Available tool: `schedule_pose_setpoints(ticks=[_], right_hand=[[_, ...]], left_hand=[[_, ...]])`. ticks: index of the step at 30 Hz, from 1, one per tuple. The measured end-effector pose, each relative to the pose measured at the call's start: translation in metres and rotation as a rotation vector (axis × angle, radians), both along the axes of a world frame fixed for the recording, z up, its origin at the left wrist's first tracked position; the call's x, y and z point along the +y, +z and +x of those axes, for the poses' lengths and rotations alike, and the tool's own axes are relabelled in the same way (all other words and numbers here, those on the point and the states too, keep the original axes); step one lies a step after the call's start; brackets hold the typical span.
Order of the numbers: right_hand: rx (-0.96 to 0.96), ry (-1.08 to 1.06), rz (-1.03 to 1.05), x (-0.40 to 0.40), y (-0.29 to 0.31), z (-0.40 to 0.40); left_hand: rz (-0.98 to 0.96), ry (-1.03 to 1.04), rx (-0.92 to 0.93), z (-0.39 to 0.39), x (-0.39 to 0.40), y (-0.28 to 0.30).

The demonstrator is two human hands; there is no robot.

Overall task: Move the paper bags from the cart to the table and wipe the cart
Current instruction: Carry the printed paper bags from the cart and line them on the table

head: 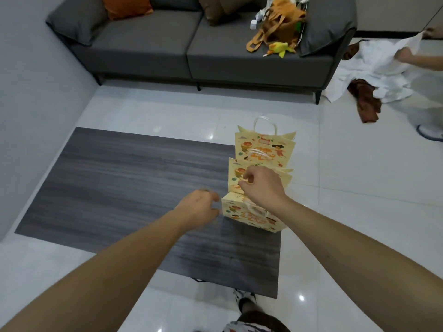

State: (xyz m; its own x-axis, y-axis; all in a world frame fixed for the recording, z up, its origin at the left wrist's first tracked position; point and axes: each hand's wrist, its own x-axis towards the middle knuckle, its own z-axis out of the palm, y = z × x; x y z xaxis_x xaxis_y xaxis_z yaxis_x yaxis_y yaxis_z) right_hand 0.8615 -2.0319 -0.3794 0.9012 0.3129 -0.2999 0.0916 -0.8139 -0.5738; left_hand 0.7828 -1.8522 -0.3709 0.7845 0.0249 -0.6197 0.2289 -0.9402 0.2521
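While the right hand (260, 185) is pinching a white handle to steady the paper bags (260, 178) at the table's (119, 188) three-o'clock edge, the left hand (199, 208) is hovering nearby, fingers loosely curled, holding nothing.

The dark table (119, 188) is left bare over its left and middle parts, so free passage is offered there. The right edge is taken up by three paper bags (263, 149) stood upright in a row, with handles raised. The nearest bag is flanked by the left hand (199, 208) just beside it, and the middle bag is reached over by the right hand (261, 185). Behind the table, a strip of floor (167, 109) is bounded by a grey sofa (191, 51).
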Motion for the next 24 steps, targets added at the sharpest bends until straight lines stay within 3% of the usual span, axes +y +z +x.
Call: schedule_pose_setpoints(ticks=[12, 19, 24], right_hand=[[-0.074, 0.372, 0.017, 0.098, 0.041, -0.047], [-0.16, 0.723, 0.017, 0.19, 0.072, -0.15], [-0.229, 1.003, 0.042, 0.254, 0.105, -0.271]], left_hand=[[0.058, 0.257, -0.096, -0.088, 0.072, 0.04], [0.114, 0.584, -0.198, -0.227, 0.123, 0.072], [0.185, 0.86, -0.297, -0.374, 0.146, 0.108]])
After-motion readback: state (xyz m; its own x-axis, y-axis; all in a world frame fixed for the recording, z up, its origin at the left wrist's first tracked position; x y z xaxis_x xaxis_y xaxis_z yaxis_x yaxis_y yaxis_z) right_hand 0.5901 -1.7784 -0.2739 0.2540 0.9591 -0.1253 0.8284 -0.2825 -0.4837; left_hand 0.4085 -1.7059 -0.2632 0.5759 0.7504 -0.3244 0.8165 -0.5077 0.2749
